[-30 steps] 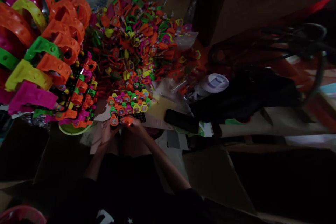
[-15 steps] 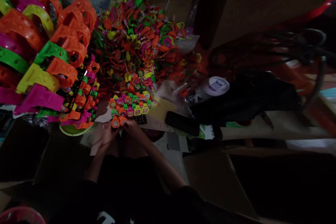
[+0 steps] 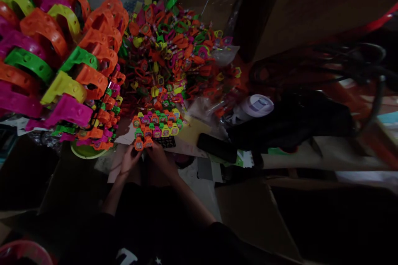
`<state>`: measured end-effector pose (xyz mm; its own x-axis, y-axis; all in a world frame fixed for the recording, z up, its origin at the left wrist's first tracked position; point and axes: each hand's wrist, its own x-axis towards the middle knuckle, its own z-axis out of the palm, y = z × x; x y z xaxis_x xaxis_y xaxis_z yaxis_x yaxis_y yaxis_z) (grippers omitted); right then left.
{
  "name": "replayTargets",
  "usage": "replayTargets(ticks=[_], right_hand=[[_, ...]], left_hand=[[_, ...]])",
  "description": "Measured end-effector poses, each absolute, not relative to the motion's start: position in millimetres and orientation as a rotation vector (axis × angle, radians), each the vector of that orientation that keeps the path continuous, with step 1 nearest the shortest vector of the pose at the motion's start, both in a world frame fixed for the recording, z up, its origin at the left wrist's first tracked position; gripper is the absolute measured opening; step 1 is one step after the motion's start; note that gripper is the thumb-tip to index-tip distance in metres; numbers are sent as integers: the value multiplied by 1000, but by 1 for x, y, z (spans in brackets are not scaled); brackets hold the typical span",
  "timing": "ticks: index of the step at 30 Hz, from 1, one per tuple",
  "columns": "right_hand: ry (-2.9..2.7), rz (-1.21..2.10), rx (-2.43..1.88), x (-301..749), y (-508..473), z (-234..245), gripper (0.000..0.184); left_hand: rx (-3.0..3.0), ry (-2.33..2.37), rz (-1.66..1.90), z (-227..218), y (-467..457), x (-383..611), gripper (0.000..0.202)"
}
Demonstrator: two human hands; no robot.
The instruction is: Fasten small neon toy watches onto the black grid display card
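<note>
Rows of small toy watches (image 3: 157, 132) in orange, green, yellow and pink sit on a black slotted tray (image 3: 169, 142), whose bare part shows at the lower right. At its near left corner, my left hand (image 3: 129, 159) has closed fingers by an orange toy watch (image 3: 139, 145). My right hand (image 3: 158, 154) closes on another orange toy watch (image 3: 148, 142) just beside it. Both hands come from below, and the fingertips are dark and partly covered by the watches.
A big heap of toy watches (image 3: 174, 49) lies behind the tray. Stacked watches (image 3: 71, 78) loom at the left, above a yellow-green basin (image 3: 87, 152). To the right are a dark phone (image 3: 217, 147), a white-lidded cup (image 3: 257, 105) and black cloth (image 3: 298, 120). An open carton (image 3: 248, 211) stands lower right.
The view has shifted slightly, so the stacked watches at left appear further right. Both hands stay at the tray's near left corner with the orange watches.
</note>
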<state>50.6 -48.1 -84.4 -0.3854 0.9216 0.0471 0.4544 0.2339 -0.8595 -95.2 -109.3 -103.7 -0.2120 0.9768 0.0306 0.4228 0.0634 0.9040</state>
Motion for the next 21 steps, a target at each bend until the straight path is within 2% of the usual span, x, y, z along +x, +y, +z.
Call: replayTargets(ticks=[10,21], right_hand=[[-2112,954,-1452,44,-49,-80,26],[-2223,929,-1627,40,-48,-56,32]], left_hand=[[1607,1697,1173,-104,-108,-103,22],[1635,1623,1235,-95,-103,-101,22]])
